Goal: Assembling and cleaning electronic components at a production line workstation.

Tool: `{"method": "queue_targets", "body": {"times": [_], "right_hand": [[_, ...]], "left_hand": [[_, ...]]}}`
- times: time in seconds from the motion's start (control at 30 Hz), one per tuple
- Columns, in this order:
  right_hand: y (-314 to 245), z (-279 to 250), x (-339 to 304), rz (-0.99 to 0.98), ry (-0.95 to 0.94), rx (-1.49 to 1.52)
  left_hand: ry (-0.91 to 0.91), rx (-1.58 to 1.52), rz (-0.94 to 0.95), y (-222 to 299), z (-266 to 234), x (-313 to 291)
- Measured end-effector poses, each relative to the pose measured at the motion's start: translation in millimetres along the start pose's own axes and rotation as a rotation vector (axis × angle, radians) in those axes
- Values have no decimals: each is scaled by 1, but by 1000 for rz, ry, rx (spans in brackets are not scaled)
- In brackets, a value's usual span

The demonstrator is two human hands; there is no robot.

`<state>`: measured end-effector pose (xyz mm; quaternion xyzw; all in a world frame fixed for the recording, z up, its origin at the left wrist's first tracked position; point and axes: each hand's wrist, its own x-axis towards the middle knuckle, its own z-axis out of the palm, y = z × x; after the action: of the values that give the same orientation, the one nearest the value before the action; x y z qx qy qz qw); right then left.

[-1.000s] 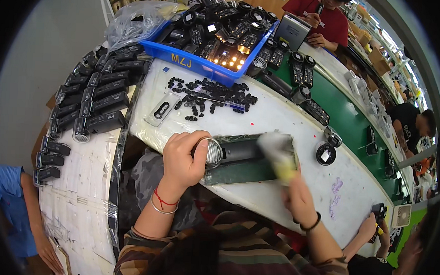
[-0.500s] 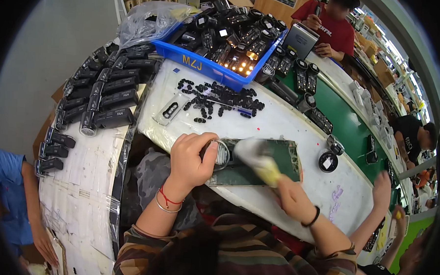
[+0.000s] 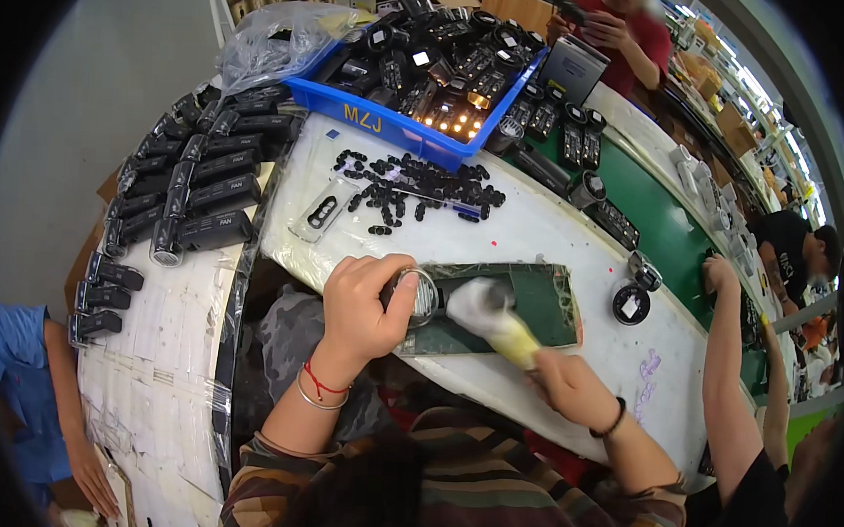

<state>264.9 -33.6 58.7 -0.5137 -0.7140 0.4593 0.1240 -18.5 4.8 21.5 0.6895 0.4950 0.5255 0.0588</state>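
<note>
My left hand [image 3: 368,304] is closed around a black handheld device with a round, silver-ringed head [image 3: 425,297], resting over the near left part of a worn dark green board [image 3: 547,311]. In my right hand [image 3: 575,388] is a mallet [image 3: 515,343], gripped by its yellow handle. Its pale head with a dark end is blurred and hangs above the board, just right of the device. Whether the mallet touches the device, I cannot tell.
Small black oval parts [image 3: 420,193] lie beyond the board, beside a clear template [image 3: 321,210]. A blue bin [image 3: 381,120] of black devices stands behind. More devices [image 3: 218,193] line the left table. A green conveyor belt [image 3: 673,232] runs along the right, with co-workers around.
The mallet and my right hand have shifted slightly downward; my left hand keeps its hold. A co-worker's arm at right has reached forward to the belt, and the person at the back has raised a dark object.
</note>
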Motion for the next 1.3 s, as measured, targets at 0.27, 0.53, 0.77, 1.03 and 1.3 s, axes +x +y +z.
{"method": "queue_targets", "body": {"times": [0.27, 0.53, 0.77, 1.03, 1.3], "right_hand": [[14, -10, -6, 18, 182, -59], [4, 1, 14, -60, 85, -45], [21, -16, -1, 3, 195, -9], [39, -30, 7, -39, 458, -336], [15, -20, 94, -572, 687, -636]], "left_hand": [[-13, 30, -32, 2, -3, -1], [0, 8, -14, 3, -2, -2], [-4, 1, -8, 2, -2, -5], [-10, -29, -34, -3, -4, -4], [64, -118, 20, 7, -16, 4]]}}
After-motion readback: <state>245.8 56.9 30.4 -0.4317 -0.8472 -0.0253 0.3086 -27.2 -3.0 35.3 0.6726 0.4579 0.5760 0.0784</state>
